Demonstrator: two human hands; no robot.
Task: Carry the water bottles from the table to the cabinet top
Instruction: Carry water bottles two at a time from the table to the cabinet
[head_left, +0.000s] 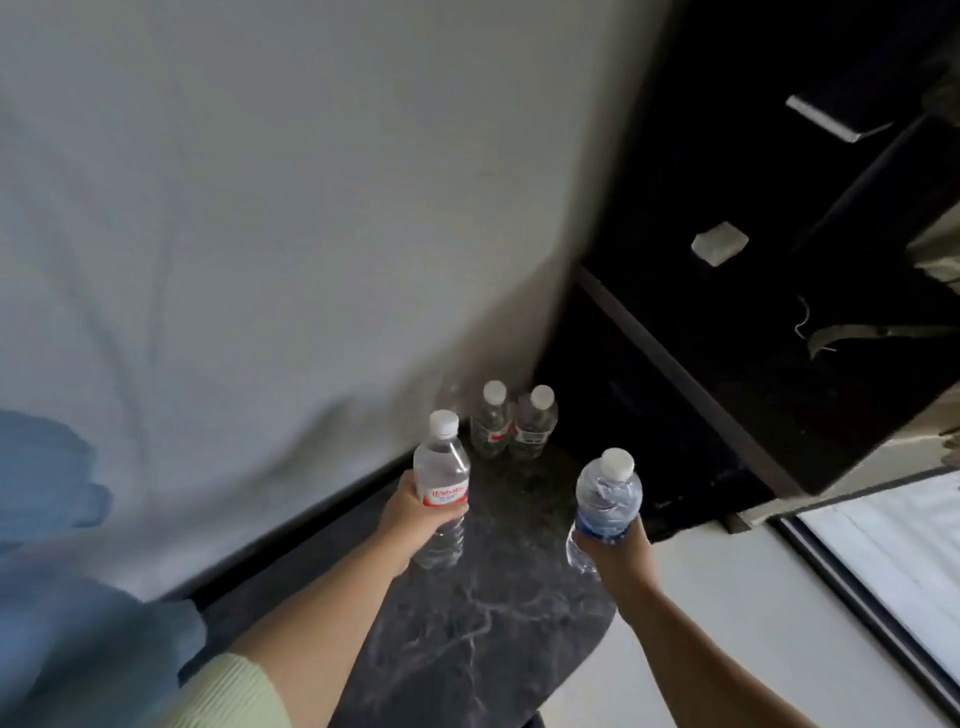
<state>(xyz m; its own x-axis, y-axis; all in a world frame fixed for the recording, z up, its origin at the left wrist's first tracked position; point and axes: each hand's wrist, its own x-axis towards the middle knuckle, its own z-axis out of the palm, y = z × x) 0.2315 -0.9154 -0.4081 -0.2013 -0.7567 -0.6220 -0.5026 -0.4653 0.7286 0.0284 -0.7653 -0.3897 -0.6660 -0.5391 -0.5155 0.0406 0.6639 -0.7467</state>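
Note:
My left hand (415, 512) grips a clear water bottle with a red and white label (441, 470) around its middle, upright over the dark marble cabinet top (467, 623). My right hand (618, 551) holds a crumpled clear bottle with a blue label (605, 496), also upright, near the top's right edge. Two more red-labelled bottles (491, 418) (535, 421) with white caps stand side by side at the far end of the marble surface, against the wall corner.
A pale grey wall (260, 234) runs along the left of the marble top. Dark shelving (779, 260) rises to the right, with a small white object on it. A blue blurred shape (47, 519) sits at the left edge. A window (893, 545) is at lower right.

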